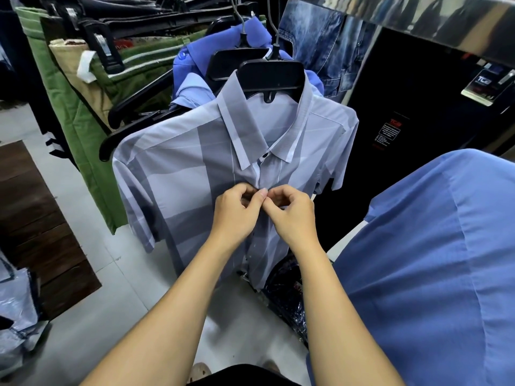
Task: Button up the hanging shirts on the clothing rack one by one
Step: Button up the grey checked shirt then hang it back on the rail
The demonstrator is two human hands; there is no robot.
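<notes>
A grey-and-lilac checked short-sleeved shirt (178, 174) hangs on a black hanger (271, 76) facing me. Its collar button is closed and its front placket runs down the middle. My left hand (237, 213) and my right hand (292, 213) meet at the placket just below the collar. Both pinch the shirt's front edges there, thumbs touching; the button between the fingers is hidden. Behind it hang blue shirts (195, 59) on black hangers.
Green and beige garments (83, 121) hang on the rack to the left. A blue shirt (432, 260) fills the near right. Denim (320, 37) hangs at the back right beside a black panel. Grey floor tiles and a dark wood mat (36, 218) lie below left.
</notes>
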